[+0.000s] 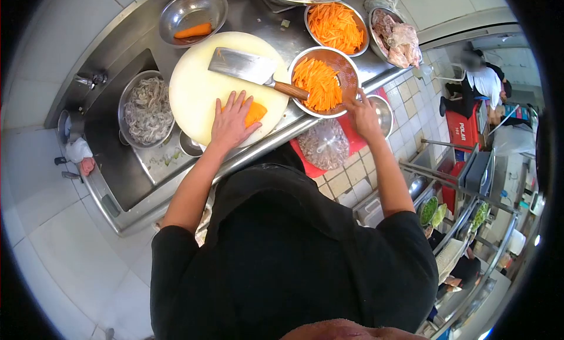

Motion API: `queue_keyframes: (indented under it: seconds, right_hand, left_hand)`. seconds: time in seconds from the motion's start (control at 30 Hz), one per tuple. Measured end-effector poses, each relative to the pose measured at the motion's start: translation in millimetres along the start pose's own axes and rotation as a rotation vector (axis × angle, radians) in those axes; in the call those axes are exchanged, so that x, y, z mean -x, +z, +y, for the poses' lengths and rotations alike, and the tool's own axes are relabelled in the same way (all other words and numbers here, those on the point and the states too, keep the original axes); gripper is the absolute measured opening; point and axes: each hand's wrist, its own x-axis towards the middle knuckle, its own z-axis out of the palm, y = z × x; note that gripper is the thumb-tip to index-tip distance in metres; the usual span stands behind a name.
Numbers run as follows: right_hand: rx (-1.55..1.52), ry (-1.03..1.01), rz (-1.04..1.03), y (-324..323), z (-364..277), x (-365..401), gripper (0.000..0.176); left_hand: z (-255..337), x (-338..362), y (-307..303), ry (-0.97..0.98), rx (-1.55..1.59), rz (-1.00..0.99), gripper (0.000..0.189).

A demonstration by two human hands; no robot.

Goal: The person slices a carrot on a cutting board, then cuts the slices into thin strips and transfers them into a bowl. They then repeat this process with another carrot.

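Note:
On the round cutting board (194, 76), my left hand (232, 120) lies with its fingers spread over orange carrot pieces (255, 113), covering part of them. A cleaver (244, 66) rests flat on the board above that hand, its wooden handle pointing right over the rim of a colander. My right hand (363, 112) is at the right rim of the colander (348, 70), which holds carrot strips (317, 84); its fingers are bent against the rim. A second bowl of carrot strips (336, 27) stands behind the colander.
A metal bowl (170, 23) with a whole carrot (194, 30) stands behind the board. Raw meat (401, 40) fills a bowl at the back right. A bowl of greyish strips (148, 111) sits by the sink (111, 164). A person (484, 84) is at the far right.

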Motion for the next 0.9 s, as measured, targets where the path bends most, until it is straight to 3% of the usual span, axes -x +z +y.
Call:
queue_keyframes:
  seconds: [0.17, 0.27, 0.37, 0.47, 0.53, 0.6, 0.7, 0.83, 0.9]
  right_hand:
    - [-0.219, -0.057, 0.081, 17, -41, 8, 0.028]
    - [-0.295, 0.017, 0.102, 29, -79, 2, 0.028]
    - [-0.363, 0.227, 0.092, 40, -121, -17, 0.028]
    - [-0.592, 0.160, 0.201, 41, -124, -26, 0.026]
    - [-0.469, 0.131, 0.154, 10, -112, -29, 0.024]
    - [-0.504, 0.248, 0.304, 15, -99, -25, 0.024]
    - [-0.586, 0.237, 0.278, -32, -118, -50, 0.022]
    - [-0.505, -0.041, 0.200, -29, -152, -95, 0.030]
    - [-0.425, -0.134, 0.157, -17, -159, -111, 0.031]
  left_hand:
    - [-2, -1, 5, -0.006, 0.003, 0.025, 0.082]
    - [-4, 0, 8, 0.004, -0.004, 0.041, 0.083]
    - [-5, -1, 11, 0.014, -0.010, 0.051, 0.083]
    - [-4, 0, 11, 0.028, 0.000, 0.061, 0.083]
    - [-8, 1, 11, 0.040, -0.005, 0.066, 0.083]
    - [-8, 2, 12, 0.052, -0.019, 0.064, 0.082]
    - [-4, 5, 8, 0.045, -0.054, 0.024, 0.083]
    - [-3, 7, 2, 0.062, 0.001, 0.041, 0.085]
    - [-12, 7, 3, 0.052, 0.174, 0.151, 0.082]
